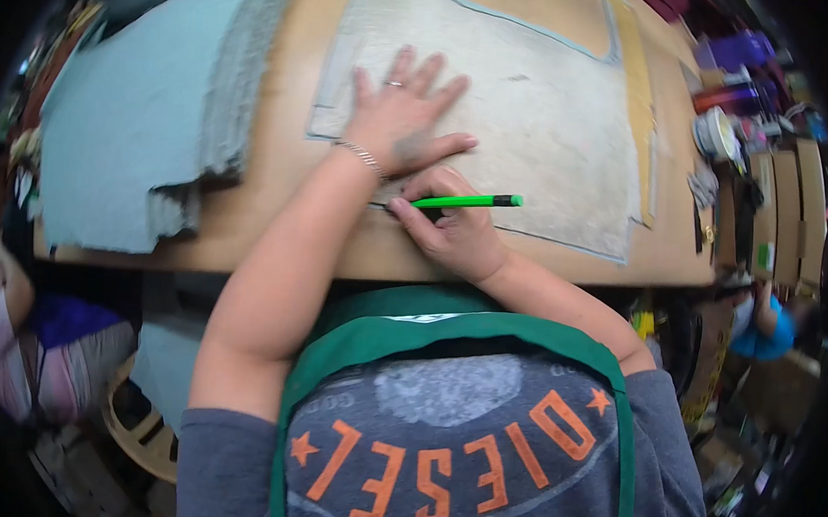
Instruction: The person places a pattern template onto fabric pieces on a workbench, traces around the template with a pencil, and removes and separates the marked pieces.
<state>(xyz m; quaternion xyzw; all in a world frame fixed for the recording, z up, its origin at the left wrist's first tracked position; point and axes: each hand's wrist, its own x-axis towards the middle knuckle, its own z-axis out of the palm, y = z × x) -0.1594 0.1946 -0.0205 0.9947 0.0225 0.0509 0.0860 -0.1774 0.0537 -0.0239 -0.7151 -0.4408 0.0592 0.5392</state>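
Observation:
My left hand (402, 119) lies flat with spread fingers on a large pale pattern sheet (531, 125); it wears a ring and a chain bracelet. Just below it, my right hand (457, 228) grips a bright green pencil (463, 201) between thumb and fingers. The pencil's tip points left, close to the sheet's near edge, partly behind my left wrist. A curved cutout with a blue-grey border opens at the sheet's far side. Dark blue-grey material shows along the sheet's edges.
A thick stack of light blue fabric (133, 126) covers the left of the brown table (278, 206). A yellow strip (638, 111) runs along the sheet's right side. A white tub (715, 133) and cardboard (786, 210) stand at right. Other people sit at both sides.

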